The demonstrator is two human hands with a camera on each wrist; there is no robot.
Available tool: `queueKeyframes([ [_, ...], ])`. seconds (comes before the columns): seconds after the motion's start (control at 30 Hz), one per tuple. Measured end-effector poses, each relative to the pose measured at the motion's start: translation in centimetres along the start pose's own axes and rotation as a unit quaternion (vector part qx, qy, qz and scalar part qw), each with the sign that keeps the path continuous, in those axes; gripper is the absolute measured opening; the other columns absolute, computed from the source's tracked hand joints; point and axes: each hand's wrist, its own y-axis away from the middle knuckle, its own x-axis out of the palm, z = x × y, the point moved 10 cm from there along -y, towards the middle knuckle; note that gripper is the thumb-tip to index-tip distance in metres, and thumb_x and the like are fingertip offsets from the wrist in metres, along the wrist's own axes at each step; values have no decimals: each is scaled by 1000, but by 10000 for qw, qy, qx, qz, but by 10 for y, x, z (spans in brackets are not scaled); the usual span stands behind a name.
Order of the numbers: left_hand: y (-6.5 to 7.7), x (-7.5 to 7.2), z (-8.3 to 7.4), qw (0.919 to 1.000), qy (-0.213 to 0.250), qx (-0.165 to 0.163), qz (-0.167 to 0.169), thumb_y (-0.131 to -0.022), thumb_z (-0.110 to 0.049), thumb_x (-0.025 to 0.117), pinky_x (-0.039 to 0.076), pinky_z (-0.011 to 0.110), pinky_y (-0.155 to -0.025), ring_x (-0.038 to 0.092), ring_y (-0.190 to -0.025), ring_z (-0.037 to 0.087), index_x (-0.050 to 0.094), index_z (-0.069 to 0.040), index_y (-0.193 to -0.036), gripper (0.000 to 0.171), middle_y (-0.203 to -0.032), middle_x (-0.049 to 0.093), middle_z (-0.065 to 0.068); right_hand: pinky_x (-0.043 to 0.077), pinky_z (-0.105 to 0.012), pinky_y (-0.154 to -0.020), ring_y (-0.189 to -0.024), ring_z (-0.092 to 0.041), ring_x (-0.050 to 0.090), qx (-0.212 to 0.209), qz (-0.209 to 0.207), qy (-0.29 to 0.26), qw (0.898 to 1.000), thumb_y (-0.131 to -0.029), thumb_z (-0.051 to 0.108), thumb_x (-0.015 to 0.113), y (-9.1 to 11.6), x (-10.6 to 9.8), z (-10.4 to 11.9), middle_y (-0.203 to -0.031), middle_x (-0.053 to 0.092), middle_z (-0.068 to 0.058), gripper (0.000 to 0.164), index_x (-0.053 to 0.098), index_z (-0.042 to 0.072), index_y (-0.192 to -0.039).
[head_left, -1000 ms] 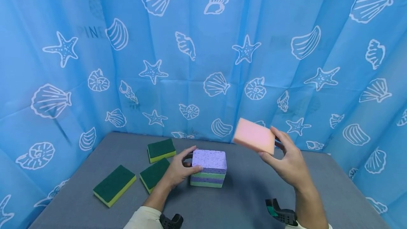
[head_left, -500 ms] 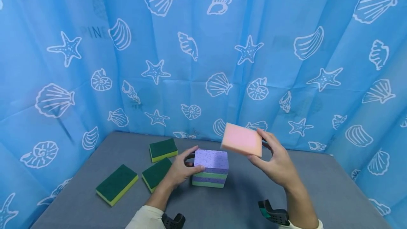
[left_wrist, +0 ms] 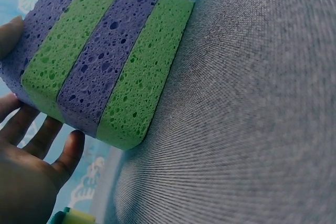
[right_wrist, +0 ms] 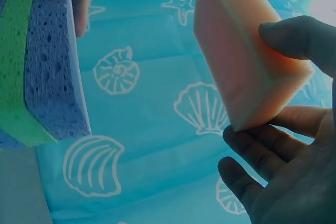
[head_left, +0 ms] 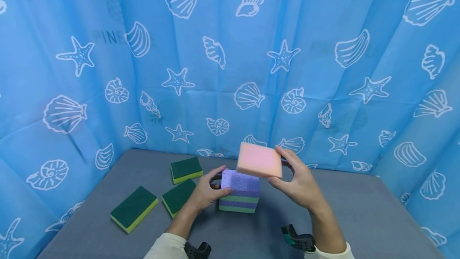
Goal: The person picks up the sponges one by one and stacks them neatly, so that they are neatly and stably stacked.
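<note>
With my right hand (head_left: 300,187) I pinch the pink sponge (head_left: 259,160), raised; the sponge stack (head_left: 238,204) lies below and leftward of this hand (its long side runs between the side edges of the desk (head_left: 359,215)). My left hand (head_left: 205,193), the nearer one, grips its left end.

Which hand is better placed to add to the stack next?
Likely the right hand: it grips the pink sponge, raised near the stack. The left hand holds the stack's upper part.
</note>
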Motion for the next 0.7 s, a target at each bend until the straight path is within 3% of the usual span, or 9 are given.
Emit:
queueKeyframes([
  [0.17,0,1,1,10000,57,-56,5,-82,-23,79,49,44,-89,52,-114,35,42,-4,-145,76,-132,51,18,41,-23,-94,-117,-28,49,98,46,-197,9997,-78,7,80,-5,7,-1,-134,49,-14,76,42,-4,-143],
  [0.5,-1,1,2,9999,110,-92,-39,-83,-23,78,46,48,-93,51,-117,35,43,-6,-145,73,-133,51,17,43,-50,-94,-120,-29,48,147,251,-473,9985,-80,8,79,-12,23,-6,-135,49,-16,74,42,-3,-143],
  [0.7,0,1,1,10000,6,-52,-45,-83,-26,79,47,47,-91,51,-117,37,42,-6,-146,76,-133,50,18,43,-53,-93,-119,-31,50,173,361,-435,9983,-79,9,80,-10,32,-13,-133,50,-16,76,41,-4,-143],
])
